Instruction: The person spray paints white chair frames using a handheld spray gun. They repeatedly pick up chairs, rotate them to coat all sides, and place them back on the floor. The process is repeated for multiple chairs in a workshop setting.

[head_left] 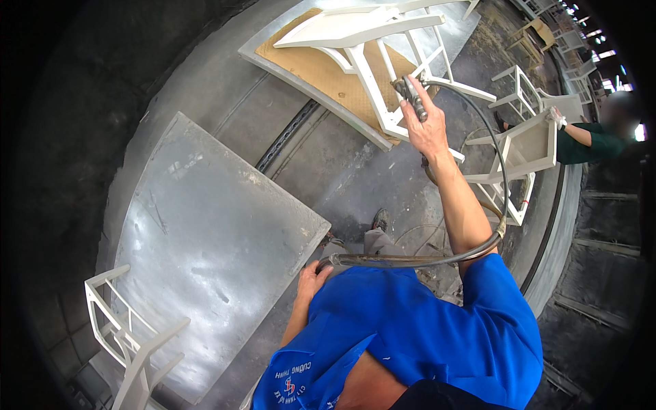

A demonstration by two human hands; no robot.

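Note:
My right hand (429, 131) is raised and closed around a metal spray gun (415, 102). A dark hose (504, 164) runs from the gun in a loop past my right arm and across my waist. Low at my left side, my left hand (312, 281) grips the bundled hose (369, 260); its fingertips are partly hidden. Just beyond the gun, a white wooden chair (355, 34) lies tipped over on a brown sheet (311, 61). The gun overlaps the chair's legs in view, and I cannot tell whether they touch.
A grey metal panel (212, 232) spreads to my left, with another white chair (137, 348) at its near end. A chain track (287, 137) crosses the floor. At right, a person in a dark green top (588, 145) holds a white chair (526, 150). More chairs (536, 34) stand behind.

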